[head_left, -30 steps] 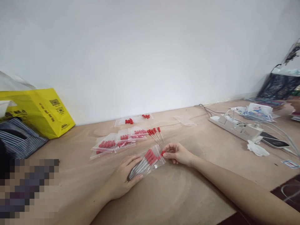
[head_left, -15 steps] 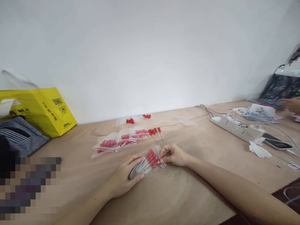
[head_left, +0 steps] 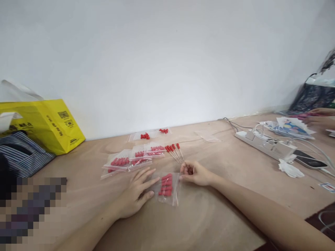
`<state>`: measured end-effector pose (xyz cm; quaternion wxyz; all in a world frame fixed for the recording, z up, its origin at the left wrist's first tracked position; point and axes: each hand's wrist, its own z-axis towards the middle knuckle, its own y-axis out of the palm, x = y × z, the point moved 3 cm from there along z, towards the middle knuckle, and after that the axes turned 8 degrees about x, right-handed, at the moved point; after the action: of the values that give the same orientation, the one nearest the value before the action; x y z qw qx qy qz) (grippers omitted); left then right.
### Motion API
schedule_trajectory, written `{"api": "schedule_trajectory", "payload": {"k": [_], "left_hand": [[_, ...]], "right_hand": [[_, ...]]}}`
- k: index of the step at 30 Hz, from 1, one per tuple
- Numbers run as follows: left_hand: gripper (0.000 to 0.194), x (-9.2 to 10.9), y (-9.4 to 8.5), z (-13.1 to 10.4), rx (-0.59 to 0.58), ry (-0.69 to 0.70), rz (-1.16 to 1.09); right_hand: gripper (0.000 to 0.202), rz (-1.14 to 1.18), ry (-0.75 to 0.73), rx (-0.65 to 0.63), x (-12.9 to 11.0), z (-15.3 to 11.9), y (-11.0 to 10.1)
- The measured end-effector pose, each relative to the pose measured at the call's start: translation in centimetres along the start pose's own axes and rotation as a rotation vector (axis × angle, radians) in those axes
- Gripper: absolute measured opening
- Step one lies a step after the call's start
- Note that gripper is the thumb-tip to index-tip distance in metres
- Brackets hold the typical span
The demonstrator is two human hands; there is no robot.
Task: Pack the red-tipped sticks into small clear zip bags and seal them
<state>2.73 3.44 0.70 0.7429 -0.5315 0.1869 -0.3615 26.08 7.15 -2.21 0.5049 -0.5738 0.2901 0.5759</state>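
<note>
A clear zip bag (head_left: 174,195) holding several droppers lies on the table in front of me, their red rubber bulbs (head_left: 166,184) in a column; I cannot make out their tubes. My right hand (head_left: 195,173) pinches the bag's right edge at its upper corner. Fingers spread, my left hand (head_left: 134,193) rests flat at the left side of the bag, fingertips at its edge. Just beyond my right hand several loose droppers (head_left: 175,152) with red bulbs and thin clear tubes lie fanned out. Filled zip bags of droppers (head_left: 120,161) overlap in a row behind my left hand.
Near the wall lie bags with red bulbs (head_left: 145,136) and a flat clear bag (head_left: 208,136). A power strip (head_left: 256,143) with cables, a phone (head_left: 310,159) and a crumpled tissue (head_left: 291,169) are at right. A yellow bag (head_left: 65,125) stands left. Another person's hands (head_left: 320,118) work far right.
My left hand has let go of the dropper bag and spread out to its left. The bag has turned and lies flatter. My right hand stays at its edge.
</note>
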Motion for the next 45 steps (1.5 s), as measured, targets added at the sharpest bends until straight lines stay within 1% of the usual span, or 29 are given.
{"api": "schedule_trajectory", "payload": {"k": [1,3,5,6,7,8,9,11,13,16,18,20,22,25,27,29,34,37,40,42,45], "left_hand": [[0.039,-0.5,-0.1,0.1,0.034,0.016,0.029],[0.037,-1.4,-0.4,0.2,0.16,0.005,0.067],[0.032,-1.7,-0.7,0.1,0.319,-0.025,0.056],[0.029,-1.5,-0.8,0.0,0.383,-0.032,0.03],[0.025,-1.2,-0.8,-0.1,0.422,-0.033,-0.006],[0.022,-0.7,-0.7,-0.2,0.429,-0.033,-0.044],[0.02,-0.2,-0.5,-0.2,0.406,-0.037,-0.077],[0.025,0.7,0.0,-0.2,0.317,-0.066,-0.104],[0.035,1.2,0.4,-0.1,0.226,-0.061,-0.125],[0.039,1.2,0.6,0.3,0.137,0.024,-0.188],[0.038,0.8,0.3,0.5,0.148,0.051,-0.2],[0.033,0.8,-0.2,0.5,0.216,0.07,-0.193],[0.028,1.2,-0.6,0.2,0.276,0.126,-0.2],[0.027,2.3,-0.6,-0.4,0.288,0.241,-0.208],[0.024,2.7,-0.3,-0.6,0.3,0.27,-0.192],[0.019,2.7,0.0,-0.6,0.315,0.268,-0.185],[0.019,1.8,0.2,0.0,0.329,0.275,-0.213],[0.019,1.5,0.1,0.2,0.32,0.259,-0.201],[0.02,1.6,-0.1,0.3,0.32,0.217,-0.175],[0.018,1.8,0.0,0.2,0.327,0.197,-0.165],[0.019,1.9,0.1,0.1,0.335,0.202,-0.154]], "right_hand": [[0.028,-0.027,-0.017,0.035,0.0,0.0,-0.5],[0.023,-0.132,-0.067,0.087,-0.2,-0.3,-1.4],[0.022,-0.274,-0.154,0.077,-0.5,-0.6,-1.7],[0.024,-0.35,-0.213,0.053,-0.7,-0.9,-1.6],[0.027,-0.423,-0.279,0.022,-0.9,-1.1,-1.5],[0.03,-0.491,-0.349,-0.007,-1.2,-1.3,-1.3],[0.032,-0.555,-0.42,-0.03,-1.4,-1.4,-1.0],[0.031,-0.678,-0.57,-0.042,-1.8,-1.6,-0.3],[0.028,-0.796,-0.732,-0.006,-2.0,-1.7,0.4],[0.022,-0.949,-0.944,0.072,-2.1,-1.8,1.2],[0.018,-1.019,-1.053,0.098,-2.2,-1.9,1.6],[0.017,-1.065,-1.15,0.112,-2.4,-2.1,1.8],[0.016,-1.095,-1.227,0.111,-2.7,-2.4,1.9],[0.014,-1.121,-1.292,0.086,-3.2,-2.8,2.1],[0.014,-1.13,-1.313,0.067,-3.4,-3.0,2.2],[0.014,-1.134,-1.33,0.051,-3.4,-3.0,2.4],[0.022,-1.116,-1.316,0.027,-2.8,-2.0,2.6],[0.022,-1.134,-1.267,0.064,-2.6,-1.4,2.6],[0.019,-1.167,-1.239,0.11,-2.7,-1.2,2.7],[0.018,-1.168,-1.276,0.108,-2.9,-1.2,3.0],[0.022,-1.144,-1.348,0.068,-2.9,-1.2,3.4]]}}
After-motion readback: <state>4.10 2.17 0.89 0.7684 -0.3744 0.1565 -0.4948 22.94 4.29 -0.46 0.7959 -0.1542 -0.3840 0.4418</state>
